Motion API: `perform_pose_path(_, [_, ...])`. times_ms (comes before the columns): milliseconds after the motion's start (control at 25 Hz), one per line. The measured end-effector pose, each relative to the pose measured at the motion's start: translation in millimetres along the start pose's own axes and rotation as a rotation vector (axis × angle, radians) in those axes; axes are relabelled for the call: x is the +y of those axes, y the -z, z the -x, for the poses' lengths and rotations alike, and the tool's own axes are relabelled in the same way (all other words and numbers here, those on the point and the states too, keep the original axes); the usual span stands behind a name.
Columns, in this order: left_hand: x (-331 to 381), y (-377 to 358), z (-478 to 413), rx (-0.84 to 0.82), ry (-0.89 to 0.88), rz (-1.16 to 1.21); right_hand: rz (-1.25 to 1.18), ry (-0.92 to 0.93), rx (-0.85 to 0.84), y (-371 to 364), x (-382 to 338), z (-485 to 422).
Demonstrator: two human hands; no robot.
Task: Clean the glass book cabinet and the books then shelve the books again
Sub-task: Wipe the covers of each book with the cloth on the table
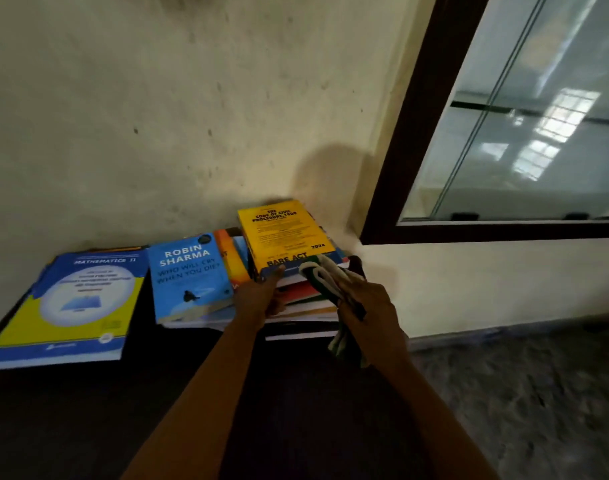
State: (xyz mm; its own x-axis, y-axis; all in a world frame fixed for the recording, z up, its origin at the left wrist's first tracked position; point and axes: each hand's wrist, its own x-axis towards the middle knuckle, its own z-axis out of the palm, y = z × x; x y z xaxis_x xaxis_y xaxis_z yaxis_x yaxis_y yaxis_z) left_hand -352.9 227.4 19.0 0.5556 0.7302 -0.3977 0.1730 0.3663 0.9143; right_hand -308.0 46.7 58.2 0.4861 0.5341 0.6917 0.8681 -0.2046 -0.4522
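Your left hand (261, 299) is pinching the near edge of the yellow book (284, 233), thumb on its cover and the other fingers curling underneath. That book is lying on top of the book stack (306, 306) at the back of the dark table (88, 410). Your right hand (369, 310) is clenching a green-and-white cloth (325, 277), whose bunched end is touching the book's near right corner. 2 blue books (188, 275) are lying left of the stack, and the glass cabinet (504, 133) is standing to the right.
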Motion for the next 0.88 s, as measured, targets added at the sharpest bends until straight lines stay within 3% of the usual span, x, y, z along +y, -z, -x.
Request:
perform_pose_path(120, [-8,-7,-2,0.127,-0.026,-0.019,-0.023,-0.019,-0.031,-2,28,2])
perform_pose_path(280, [-30,-8,22,0.207,-0.092,0.171,-0.139,-0.087,-0.217,0,59,-3])
perform_pose_path(520, [-79,23,99,0.249,-0.054,0.513,-0.468,0.132,-0.321,5,39,1])
perform_pose_path(720, [-135,66,184,0.281,0.018,0.535,-0.514,0.123,-0.603,-7,15,24])
perform_pose_path(880, [-180,76,226,0.433,0.072,0.541,-0.525,0.148,-0.794,-21,0,45])
